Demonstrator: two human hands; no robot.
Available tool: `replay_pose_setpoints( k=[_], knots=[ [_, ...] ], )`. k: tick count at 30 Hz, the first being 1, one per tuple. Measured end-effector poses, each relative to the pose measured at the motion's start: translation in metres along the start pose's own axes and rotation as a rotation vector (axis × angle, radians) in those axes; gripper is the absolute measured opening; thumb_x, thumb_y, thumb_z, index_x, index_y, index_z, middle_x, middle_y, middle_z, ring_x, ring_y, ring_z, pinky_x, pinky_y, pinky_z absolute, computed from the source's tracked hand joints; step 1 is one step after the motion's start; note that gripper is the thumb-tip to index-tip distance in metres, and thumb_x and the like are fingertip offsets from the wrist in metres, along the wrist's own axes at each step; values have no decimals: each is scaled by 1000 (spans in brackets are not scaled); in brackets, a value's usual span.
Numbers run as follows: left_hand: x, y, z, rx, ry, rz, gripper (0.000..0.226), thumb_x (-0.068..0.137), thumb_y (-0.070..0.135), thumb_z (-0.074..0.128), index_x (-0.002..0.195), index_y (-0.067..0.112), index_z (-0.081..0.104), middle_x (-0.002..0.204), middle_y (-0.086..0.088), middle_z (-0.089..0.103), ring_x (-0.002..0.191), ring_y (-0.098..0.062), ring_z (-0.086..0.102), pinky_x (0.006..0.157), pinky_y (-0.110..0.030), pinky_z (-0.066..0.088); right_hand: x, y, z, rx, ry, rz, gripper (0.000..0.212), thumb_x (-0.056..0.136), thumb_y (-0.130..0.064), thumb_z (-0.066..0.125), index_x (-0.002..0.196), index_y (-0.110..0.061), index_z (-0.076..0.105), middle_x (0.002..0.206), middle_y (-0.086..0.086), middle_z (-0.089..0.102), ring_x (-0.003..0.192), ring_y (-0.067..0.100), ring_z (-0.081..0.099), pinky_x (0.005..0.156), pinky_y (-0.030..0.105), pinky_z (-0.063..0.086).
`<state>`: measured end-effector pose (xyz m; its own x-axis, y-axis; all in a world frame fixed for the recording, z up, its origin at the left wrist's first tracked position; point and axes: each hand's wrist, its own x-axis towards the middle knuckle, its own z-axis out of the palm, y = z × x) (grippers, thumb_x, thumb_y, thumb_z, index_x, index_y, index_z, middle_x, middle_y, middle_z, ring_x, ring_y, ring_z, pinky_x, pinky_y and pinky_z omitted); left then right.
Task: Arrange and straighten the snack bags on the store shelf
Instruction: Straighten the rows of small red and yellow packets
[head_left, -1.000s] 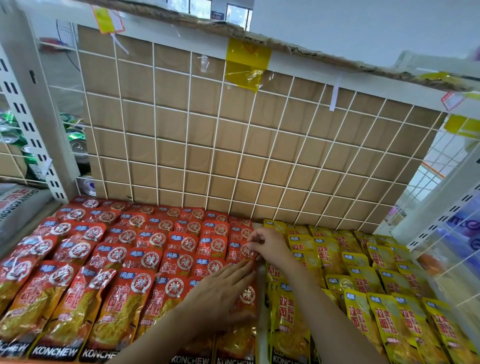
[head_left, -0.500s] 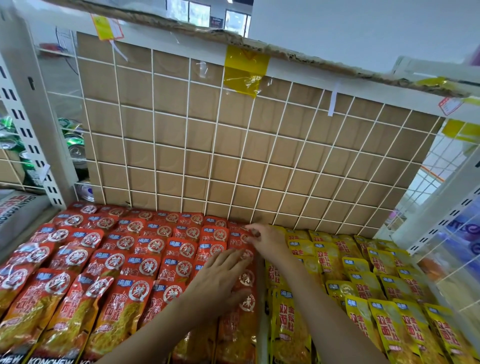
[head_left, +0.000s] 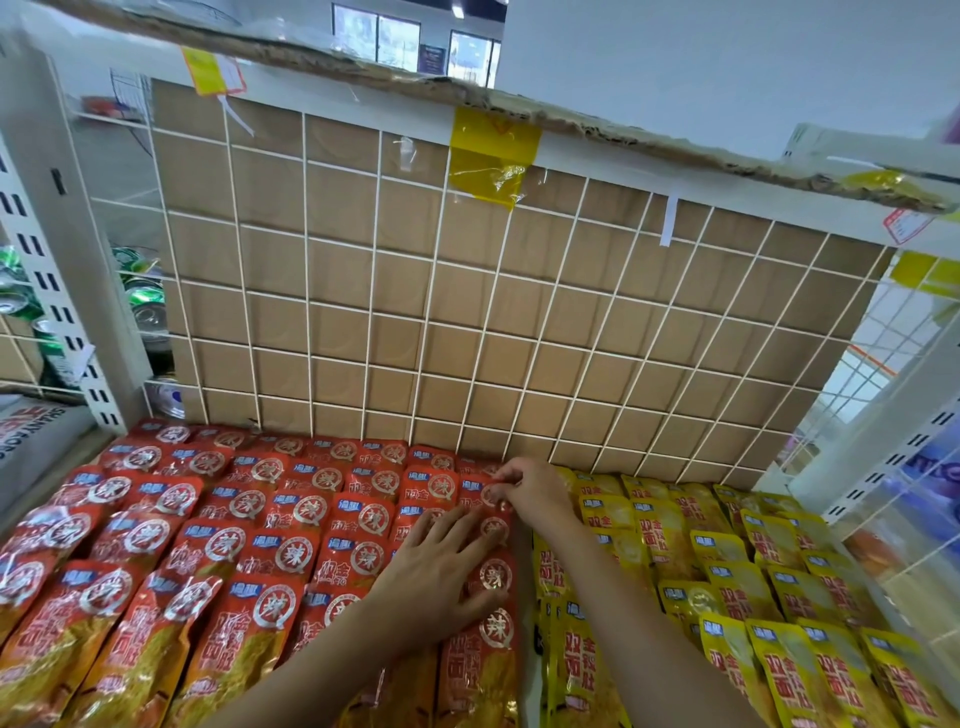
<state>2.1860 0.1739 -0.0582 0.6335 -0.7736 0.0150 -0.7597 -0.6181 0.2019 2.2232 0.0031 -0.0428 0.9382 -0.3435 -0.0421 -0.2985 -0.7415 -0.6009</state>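
Snack bags (head_left: 291, 551) in red packs overlap in rows across the lower left of the frame; yellow bags (head_left: 779, 587) do the same at lower right, with a narrow white gap between the two colours. Our forearms enter from the bottom edge. Our left hand (head_left: 441, 566), at lower centre, lies flat with fingers straight and spread, pressing on the rightmost red column. Just beyond it, our right hand (head_left: 537, 491) pinches the top edge of one red bag (head_left: 475, 496) near the back rows between thumb and fingers. We judge the step to be squaring this column: hold the nearer bags down with the flat palm so they cannot slide, and draw the pinched bag level with its neighbours, its side parallel to the white gap. A gentle pull seems wise, since the glossy film probably slips. Behind the last row stands a white wire grid (head_left: 467, 312) backed with cardboard, with yellow tape (head_left: 493, 156) at upper centre. Green cans (head_left: 140, 296) show at middle left.
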Motion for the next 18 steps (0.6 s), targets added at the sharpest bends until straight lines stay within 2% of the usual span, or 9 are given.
replay_pose_setpoints(
  k=[4,5,6,7,8,9,12,15,18],
  knots=[
    [1,1,-1,-3,32,25,85,77,71,3,148,27,15,154,6,18,143,-13,7,114,-39,-5,0,0,1,8,2,12,18,80,-24,69,96,-15,68,107,1,66,99,16,58,77,22,39],
    [0,1,-2,-5,53,34,82,80,71,4,146,26,24,149,6,29,141,-13,18,116,-43,5,0,1,1,6,3,11,18,80,-24,69,97,-16,67,108,1,65,99,16,58,77,22,40],
    [0,0,-2,14,75,41,77,84,69,6,140,26,37,141,9,41,134,-13,33,113,-46,23,0,2,1,4,9,5,18,81,-24,69,97,-16,67,108,1,65,99,17,58,79,24,42],
    [-1,-1,0,15,69,15,70,88,67,9,131,28,49,129,13,53,123,-9,47,104,-44,40,-1,3,2,1,18,-2,17,81,-24,68,96,-17,66,107,1,65,99,16,58,80,25,44],
    [-1,-2,2,3,70,12,64,90,65,12,121,31,57,118,17,58,112,-4,55,94,-38,50,-2,3,2,-9,38,-17,16,82,-25,67,95,-18,64,104,0,65,98,16,59,80,26,44],
    [-2,-2,3,-8,76,14,62,91,65,14,116,33,60,112,19,60,105,-2,58,89,-33,52,-4,4,1,-32,67,-36,15,82,-27,67,94,-19,63,101,-2,64,96,16,59,79,26,44],
    [-1,-4,8,-16,119,32,61,91,64,14,115,33,61,111,20,60,104,0,57,89,-31,49,-8,6,-5,-111,111,-99,18,83,-36,65,90,-20,64,97,-3,63,94,16,58,76,26,42],
    [-1,-5,9,-1,131,32,61,91,64,15,117,32,60,113,19,60,105,-1,56,90,-32,50,-9,9,-13,-147,-87,-94,30,80,-44,65,93,-17,67,101,-1,65,92,15,57,76,27,42],
    [-2,-4,8,-6,100,33,61,91,64,16,119,31,58,113,17,60,105,-3,58,91,-33,46,-12,10,-15,-185,-249,-81,25,79,-43,68,89,-20,67,102,-3,65,90,12,55,76,28,44]
  ],
)
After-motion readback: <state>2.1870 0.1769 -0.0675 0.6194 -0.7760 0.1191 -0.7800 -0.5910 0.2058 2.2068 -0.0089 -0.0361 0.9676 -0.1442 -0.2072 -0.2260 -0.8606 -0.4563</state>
